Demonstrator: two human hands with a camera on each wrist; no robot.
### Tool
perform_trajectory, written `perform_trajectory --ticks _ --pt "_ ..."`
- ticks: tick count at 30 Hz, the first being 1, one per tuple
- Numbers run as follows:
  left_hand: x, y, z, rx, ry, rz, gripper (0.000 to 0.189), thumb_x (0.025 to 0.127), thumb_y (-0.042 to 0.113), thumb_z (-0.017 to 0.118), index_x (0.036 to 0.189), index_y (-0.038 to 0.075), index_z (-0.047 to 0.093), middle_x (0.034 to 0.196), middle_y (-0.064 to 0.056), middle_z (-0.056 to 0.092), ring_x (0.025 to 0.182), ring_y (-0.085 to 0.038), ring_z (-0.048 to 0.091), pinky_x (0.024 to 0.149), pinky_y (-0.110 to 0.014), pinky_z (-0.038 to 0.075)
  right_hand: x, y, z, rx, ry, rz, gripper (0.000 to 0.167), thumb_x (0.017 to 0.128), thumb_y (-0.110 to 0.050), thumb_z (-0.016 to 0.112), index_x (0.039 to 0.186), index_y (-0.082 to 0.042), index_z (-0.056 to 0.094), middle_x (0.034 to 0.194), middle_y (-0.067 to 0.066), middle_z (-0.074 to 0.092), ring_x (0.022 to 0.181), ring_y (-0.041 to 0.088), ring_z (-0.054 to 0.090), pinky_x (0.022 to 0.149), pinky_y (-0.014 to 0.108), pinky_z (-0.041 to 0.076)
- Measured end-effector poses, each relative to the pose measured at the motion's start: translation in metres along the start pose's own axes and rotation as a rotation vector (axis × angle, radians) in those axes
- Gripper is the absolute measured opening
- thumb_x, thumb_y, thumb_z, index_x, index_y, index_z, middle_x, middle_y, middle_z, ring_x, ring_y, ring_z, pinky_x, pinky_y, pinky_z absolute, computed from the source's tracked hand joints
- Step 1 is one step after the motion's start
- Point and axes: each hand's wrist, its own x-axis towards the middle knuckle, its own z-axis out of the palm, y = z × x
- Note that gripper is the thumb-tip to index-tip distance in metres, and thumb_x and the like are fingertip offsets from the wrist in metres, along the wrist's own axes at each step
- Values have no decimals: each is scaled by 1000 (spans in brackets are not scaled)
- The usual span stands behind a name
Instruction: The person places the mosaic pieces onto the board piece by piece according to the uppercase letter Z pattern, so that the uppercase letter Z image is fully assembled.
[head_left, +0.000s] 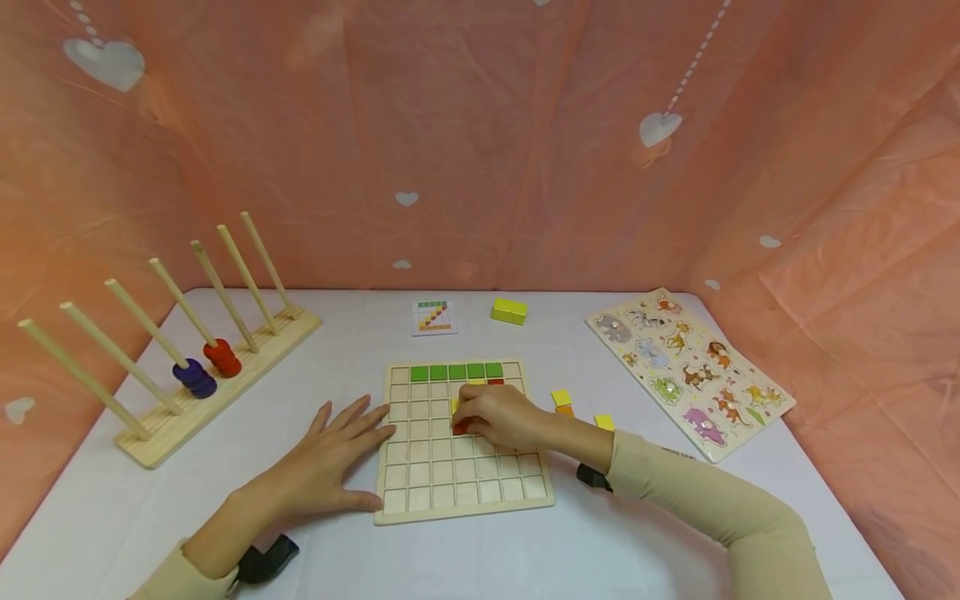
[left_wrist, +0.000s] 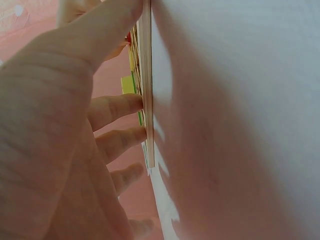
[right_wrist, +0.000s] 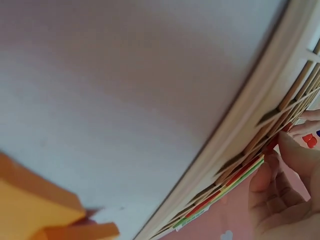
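Note:
A wooden grid board lies flat on the white table. Along its top row runs a line of green tiles, with a yellow tile and a red one below, partly covered. My right hand reaches over the middle of the board and pinches a red tile at a square; in the right wrist view thumb and fingers meet on this tile. With fingers spread, my left hand touches the board's left edge; its fingertips also meet that edge in the left wrist view.
Beyond the board lie a pattern card and a yellow block. Loose yellow tiles and an orange tile are right of it. A peg rack with rings stands left; an animal puzzle lies right.

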Motion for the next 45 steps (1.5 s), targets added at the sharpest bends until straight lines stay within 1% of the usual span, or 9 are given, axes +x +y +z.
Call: perform_trajectory --ticks 7,13,16,20,25,28,31,36,45 --pt "0 0 0 1 -10 -3 94 75 71 70 143 9 54 156 -14 39 147 -43 21 108 -76 9 0 0 1 -5 67 -90 12 89 -5 73 97 -12 80 93 -2 61 85 10 62 74 17 51" --pt "-1 -1 1 -11 -13 -7 95 75 73 68 144 9 54 156 -15 38 147 -43 20 108 -76 8 -3 2 0 92 70 -72 15 92 0 68 101 -8 78 101 -1 62 91 11 62 82 19 51" --pt "-1 -1 1 -15 -13 -7 95 75 73 68 144 9 53 157 -15 38 148 -43 19 108 -76 8 -8 7 -8 95 138 -58 17 89 6 69 99 -5 77 101 0 64 91 13 63 82 22 53" --pt "0 0 1 -12 -10 -6 96 74 73 68 144 9 53 157 -15 38 148 -43 19 108 -76 8 -21 19 -29 36 187 75 15 86 6 72 94 -5 77 91 0 66 82 13 63 74 26 53" --pt "1 0 0 -10 -12 -7 96 74 73 68 144 9 53 157 -14 38 147 -43 20 108 -76 8 -48 42 -56 -33 23 361 10 88 -1 73 97 -5 75 88 1 65 80 16 60 73 33 52" --pt "0 0 0 -13 -14 -10 96 74 73 68 144 9 53 157 -14 38 148 -42 19 108 -76 8 -63 55 -61 -16 -50 474 13 86 2 72 97 -4 73 87 1 62 80 18 55 73 34 49" --pt "-1 0 0 -17 -17 -12 96 74 73 69 145 10 53 157 -14 38 148 -42 19 108 -75 7 -71 63 -60 26 -82 520 18 85 6 70 99 -4 72 87 1 60 80 20 53 75 36 48" --pt "-2 0 0 -16 -13 -12 95 74 72 69 144 10 53 157 -14 38 148 -42 19 108 -75 7 -72 67 -53 40 -107 525 19 85 3 72 103 -3 71 91 2 61 84 20 55 81 39 50" --pt "-1 0 1 -14 -14 -15 96 75 74 67 145 11 53 157 -13 38 148 -42 19 109 -75 7 -68 66 -50 24 -132 573 21 84 3 76 101 -4 67 87 3 57 83 21 52 79 37 48"
